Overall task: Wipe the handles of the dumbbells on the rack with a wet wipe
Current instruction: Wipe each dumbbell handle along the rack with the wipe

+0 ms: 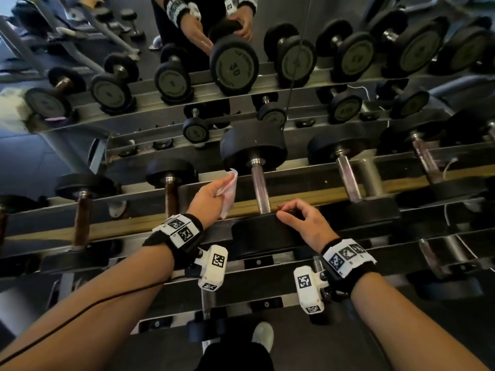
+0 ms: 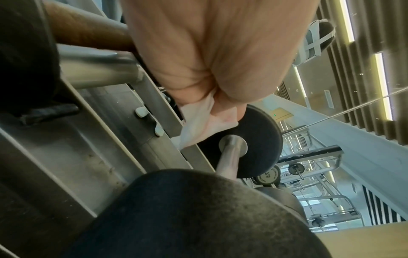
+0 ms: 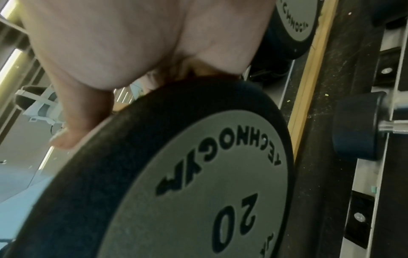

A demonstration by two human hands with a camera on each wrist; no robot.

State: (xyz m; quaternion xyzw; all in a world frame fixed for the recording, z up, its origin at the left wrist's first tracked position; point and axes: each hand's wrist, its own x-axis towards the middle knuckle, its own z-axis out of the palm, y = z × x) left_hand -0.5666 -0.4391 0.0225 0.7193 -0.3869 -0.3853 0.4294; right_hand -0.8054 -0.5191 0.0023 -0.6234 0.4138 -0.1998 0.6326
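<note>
On the rack's top row, my left hand [image 1: 207, 195] is pinching the wet wipe [image 1: 227, 194] just beside the dumbbell's handle [image 1: 259, 187] (not touching yet); my right hand [image 1: 302, 220], fingers loosely curved, is steadying its near head [image 1: 263, 232]. I should be wrapping the wipe fully around.

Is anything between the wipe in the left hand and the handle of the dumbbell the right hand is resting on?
Nothing visible. The left hand holds the wet wipe just left of the bare chrome handle, with open space between them. The right hand rests on the near weight head, off the handle.
</note>
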